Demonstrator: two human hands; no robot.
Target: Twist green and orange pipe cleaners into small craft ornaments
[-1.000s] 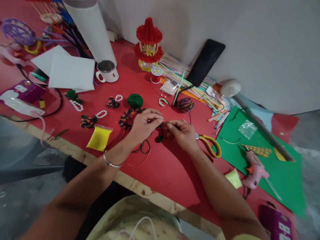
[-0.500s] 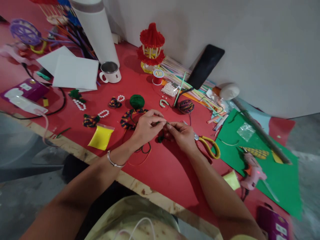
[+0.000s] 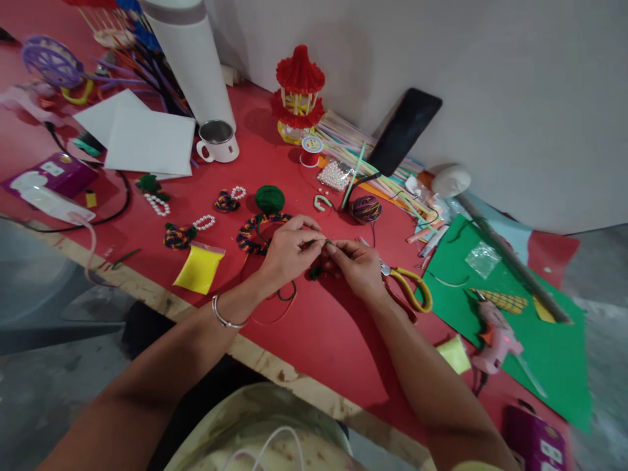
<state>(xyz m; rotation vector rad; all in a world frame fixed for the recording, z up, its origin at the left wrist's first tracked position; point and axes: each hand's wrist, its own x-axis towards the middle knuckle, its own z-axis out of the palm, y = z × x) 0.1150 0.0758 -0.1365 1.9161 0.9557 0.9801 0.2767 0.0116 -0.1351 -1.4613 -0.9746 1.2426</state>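
Observation:
My left hand (image 3: 293, 252) and my right hand (image 3: 357, 265) meet over the red table, fingertips almost touching. Both pinch dark green yarn (image 3: 315, 271), part of which hangs beneath the fingers. Beside my left hand lies a ring of multicoloured braided yarn (image 3: 249, 235), with a green yarn ball (image 3: 269, 198) just behind it. A multicoloured yarn ball (image 3: 366, 209) rests behind my right hand. Yellow-handled scissors (image 3: 412, 288) lie right of my right wrist. Pearl loops with yarn bows, one of them multicoloured (image 3: 179, 236), sit to the left.
A white mug (image 3: 217, 142), a tall white cylinder (image 3: 193, 65) and a red-roofed model (image 3: 298, 95) stand at the back. A phone (image 3: 405, 131) leans on the wall. On the right, a pink glue gun (image 3: 496, 337) lies on green sheet (image 3: 554, 353). Yellow packet (image 3: 199, 269) lies front left.

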